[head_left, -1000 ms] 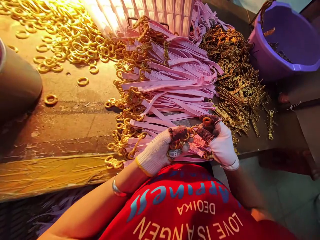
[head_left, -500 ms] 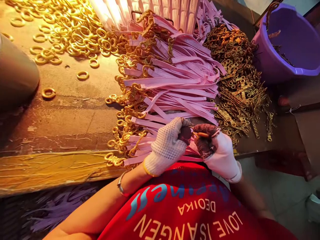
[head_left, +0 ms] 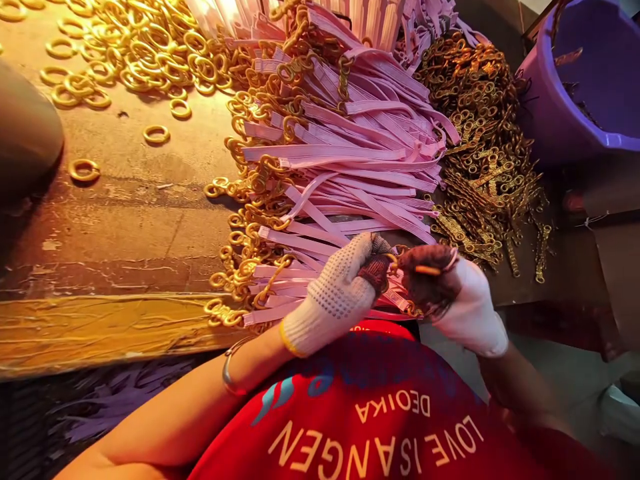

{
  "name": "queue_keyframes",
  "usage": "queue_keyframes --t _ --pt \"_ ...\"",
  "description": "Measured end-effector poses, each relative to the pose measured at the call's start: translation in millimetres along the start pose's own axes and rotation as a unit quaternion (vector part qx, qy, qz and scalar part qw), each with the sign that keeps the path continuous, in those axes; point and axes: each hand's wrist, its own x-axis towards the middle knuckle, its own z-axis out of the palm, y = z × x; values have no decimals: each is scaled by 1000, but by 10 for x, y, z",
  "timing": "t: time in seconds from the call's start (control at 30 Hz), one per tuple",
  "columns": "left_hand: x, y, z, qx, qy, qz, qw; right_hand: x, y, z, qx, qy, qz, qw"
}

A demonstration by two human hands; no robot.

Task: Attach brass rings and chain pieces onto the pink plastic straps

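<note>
My left hand (head_left: 345,287), in a white dotted glove with darkened fingertips, pinches a gold ring (head_left: 391,262) over the front of the strap pile. Just right of it is my right hand (head_left: 460,297), also gloved, with its dark fingers closed together. A narrow orange piece (head_left: 427,270) shows across those fingers; what else they hold is hidden. Below both hands hangs a pink strap end (head_left: 399,300) with gold links (head_left: 415,309). Many pink straps (head_left: 340,155) with gold rings and links at their left ends lie in front of me.
Loose gold rings (head_left: 155,134) are scattered at the upper left, near a rounded container (head_left: 27,133). Braided gold links (head_left: 480,153) are heaped right of the straps, beside a purple bucket (head_left: 555,100). Wrinkled yellow tape (head_left: 100,333) covers the table's front edge.
My right hand has moved right, slightly away from my left, and its fingers have turned. A gold ring now shows between the hands. The whole view has shifted slightly.
</note>
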Motion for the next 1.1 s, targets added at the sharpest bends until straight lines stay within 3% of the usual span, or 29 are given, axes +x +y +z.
queue_keyframes --t 0.07,0.17,0.3,0.4,0.47,0.63,0.77,0.9,1.0,1.1 --pt "6 36 -8 -19 -53 -57 997 24 80 -13 21 55 10 998" --pt "39 51 -46 -107 -146 -162 970 96 168 -53 -24 100 -41 994" --pt "65 17 -107 -185 -163 -191 950 164 173 -147 -161 18 -154 975" --pt "64 5 -137 -189 -152 -216 946 167 168 -188 -252 -22 -189 949" --pt "74 9 -154 -167 -160 -216 949 159 186 -192 -274 -22 -190 943" --pt "139 45 -202 -65 -182 -179 965 182 236 -193 -183 -43 -147 971" --pt "165 91 -195 -95 -220 -224 945 218 243 -210 -148 -54 -172 973" --pt "145 51 -144 -129 -234 -236 934 199 239 -205 -134 -63 -154 977" --pt "128 -39 -94 -122 -212 -207 947 139 193 -151 -196 -55 -123 971" --pt "137 -91 -57 -51 -127 -143 980 42 70 -91 -271 -45 -70 959"
